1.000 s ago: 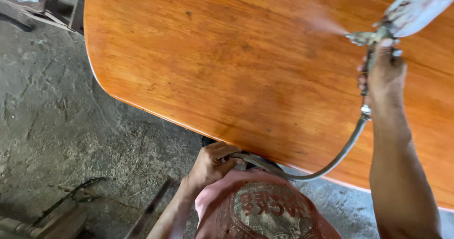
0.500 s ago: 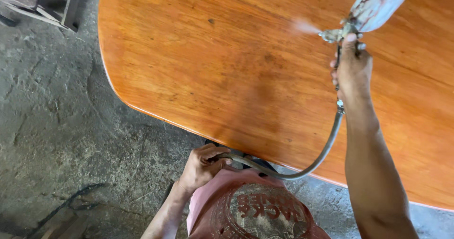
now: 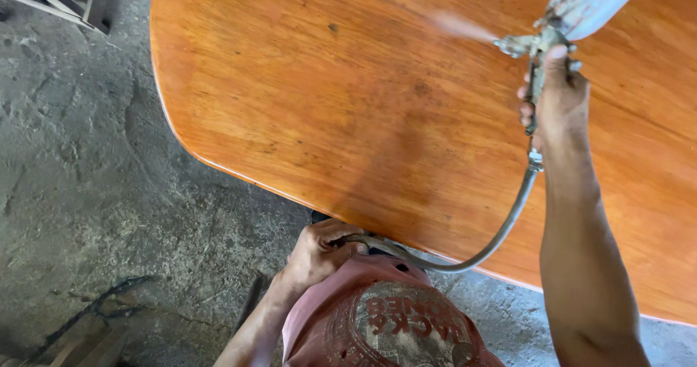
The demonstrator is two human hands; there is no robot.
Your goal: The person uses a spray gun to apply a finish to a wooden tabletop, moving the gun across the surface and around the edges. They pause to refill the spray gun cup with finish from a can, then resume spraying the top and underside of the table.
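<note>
Orange-brown glossy wood fills my view: the tabletop, its rounded edge over the grey concrete floor. My right hand is wrapped tight around the grip of a spray gun, held above the wood, a thin mist leaving its nozzle toward the left. My left hand is closed around the grey hose at the tabletop's near edge.

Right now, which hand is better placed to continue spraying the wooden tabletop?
The right hand: it grips the spray gun above the tabletop. The left hand only holds the hose at the edge.
</note>
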